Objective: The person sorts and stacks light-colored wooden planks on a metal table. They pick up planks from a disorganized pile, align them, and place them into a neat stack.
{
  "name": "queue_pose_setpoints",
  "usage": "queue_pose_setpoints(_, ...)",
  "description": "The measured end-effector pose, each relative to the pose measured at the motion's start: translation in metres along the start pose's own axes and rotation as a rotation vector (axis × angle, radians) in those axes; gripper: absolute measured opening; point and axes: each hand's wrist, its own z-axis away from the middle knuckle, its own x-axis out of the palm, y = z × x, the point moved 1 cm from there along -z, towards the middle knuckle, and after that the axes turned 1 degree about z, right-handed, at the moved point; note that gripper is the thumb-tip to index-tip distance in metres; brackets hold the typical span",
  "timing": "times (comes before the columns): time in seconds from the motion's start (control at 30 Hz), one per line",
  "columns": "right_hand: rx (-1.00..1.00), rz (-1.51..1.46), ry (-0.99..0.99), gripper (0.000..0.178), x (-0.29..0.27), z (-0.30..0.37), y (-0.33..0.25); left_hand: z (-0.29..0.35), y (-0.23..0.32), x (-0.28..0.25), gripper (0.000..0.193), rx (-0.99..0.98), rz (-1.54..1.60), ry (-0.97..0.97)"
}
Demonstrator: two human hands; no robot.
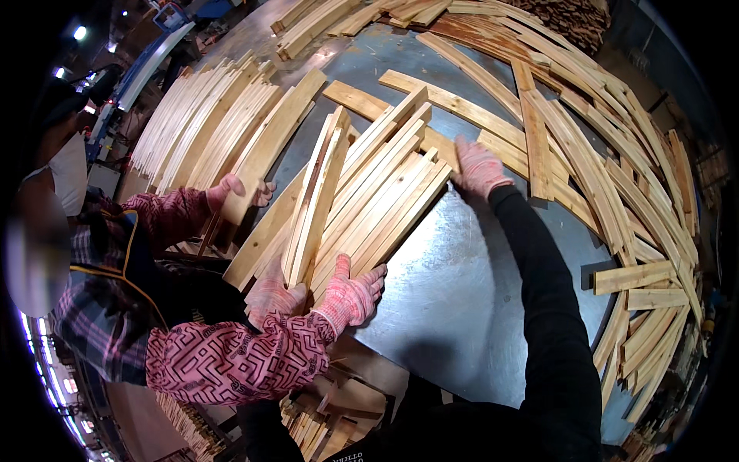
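My right hand (480,166), in a pink-and-white glove and black sleeve, is closed round the right end of a wooden board (440,148) beyond the far ends of a stack of pale wooden strips (379,202). My left hand (271,296), gloved too, is at the near ends of the strips, below two slanting strips (317,202). Motion smears it, and a co-worker's sleeve crosses over its arm, so its fingers are unclear. The co-worker's gloved right hand (351,294) rests against the stack's near end. Their other hand (232,192) grips a board (279,132) at the left.
The grey metal table (462,285) carries rows of sawn strips (202,123) at the left. Long boards (593,169) lie in a heap along the far and right side. A co-worker (100,292) stands close at my left. Wood offcuts (308,427) lie below the table's near edge.
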Motion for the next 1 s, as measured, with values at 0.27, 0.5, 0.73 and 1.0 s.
queue_pose_setpoints(0.27,-0.096,0.384,0.105,0.011,-0.129,-0.012,0.147,-0.008,0.017,0.003,0.121,0.036,-0.116,0.025)
queue_pose_setpoints(0.5,0.443,0.501,0.070,0.057,-0.190,0.181,0.292,-0.021,0.091,-0.038,0.119,-0.095,-0.499,-0.406)
queue_pose_setpoints(0.73,0.324,0.347,0.121,0.066,-0.166,0.290,0.261,0.028,0.106,-0.022,0.112,-0.116,-0.620,-0.571)
queue_pose_setpoints(1.0,-0.457,0.269,0.208,0.043,-0.195,0.284,0.243,0.127,-0.248,0.036,0.060,1.908,-1.951,0.264)
